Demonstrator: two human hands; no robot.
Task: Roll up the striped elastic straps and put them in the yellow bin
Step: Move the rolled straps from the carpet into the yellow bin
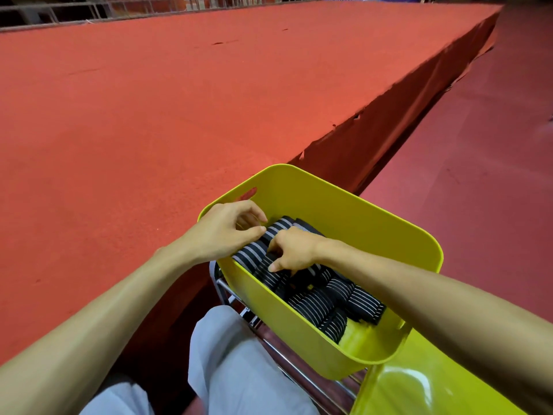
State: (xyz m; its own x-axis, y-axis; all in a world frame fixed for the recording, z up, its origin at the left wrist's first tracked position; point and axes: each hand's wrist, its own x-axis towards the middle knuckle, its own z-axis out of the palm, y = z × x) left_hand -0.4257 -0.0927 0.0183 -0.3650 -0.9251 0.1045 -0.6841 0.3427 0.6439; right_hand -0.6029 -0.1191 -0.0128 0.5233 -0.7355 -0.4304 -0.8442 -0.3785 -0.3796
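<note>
A chrome wire rack beside the red table carries the yellow bin.

— What sort of place is the person sitting in?
— A large indoor hall or work floor. A very long desk covered in red felt runs far into the distance, and its cloth skirt hangs ragged along the top edge.
— What else points that way?
— The floor beside it is carpeted in a darker red, and metal railings like crowd barriers line the far end. A chrome wire rack by the person's knee carries a yellow bin.
</note>
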